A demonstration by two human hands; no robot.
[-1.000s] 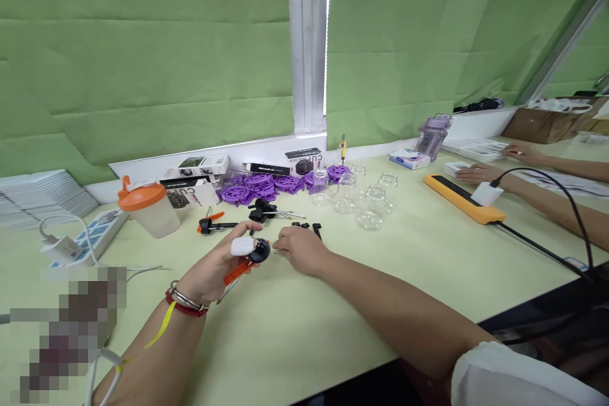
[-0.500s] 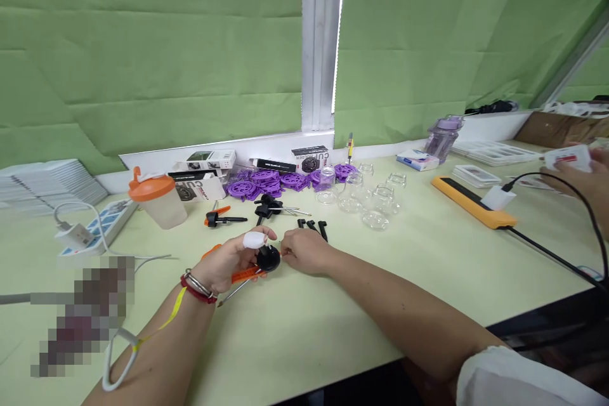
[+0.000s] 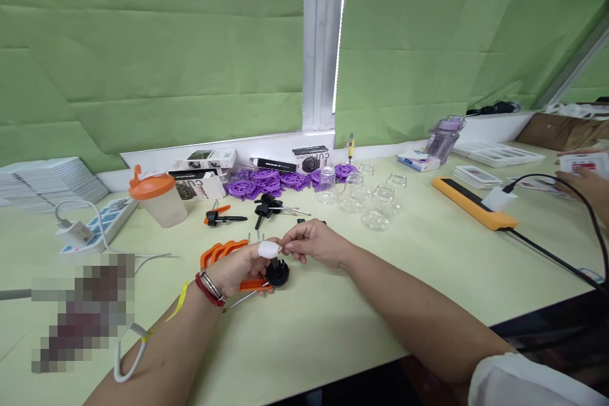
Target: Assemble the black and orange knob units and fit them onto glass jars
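Note:
My left hand (image 3: pixel 242 266), its thumb wrapped in white, is closed on a black round plastic part (image 3: pixel 277 274) with a short stem. Close against that thumb, my right hand (image 3: pixel 311 242) has its fingertips pinched together above the part; anything between them is too small to make out. Orange plastic pieces (image 3: pixel 221 255) lie behind and under my left hand. A thin metal rod (image 3: pixel 242 301) sticks out below it. Small black pieces are mostly hidden behind my right hand. Farther back lie a black part with an orange lever (image 3: pixel 226 218) and black parts with metal rods (image 3: pixel 268 206).
Purple plastic rings (image 3: pixel 266 183) and cup holder boxes (image 3: pixel 202 185) line the back. Clear glass-like cups (image 3: pixel 375 216) stand right of centre. An orange-lidded cup (image 3: pixel 164 206) is at left, an orange power strip (image 3: pixel 471 204) at right. Another person's hand (image 3: pixel 590 181) holds a white card-like item.
My left hand has shifted right and slightly down with the black part, uncovering orange pieces. My right hand has risen, now covering the small black pieces. The other person's hand moved right.

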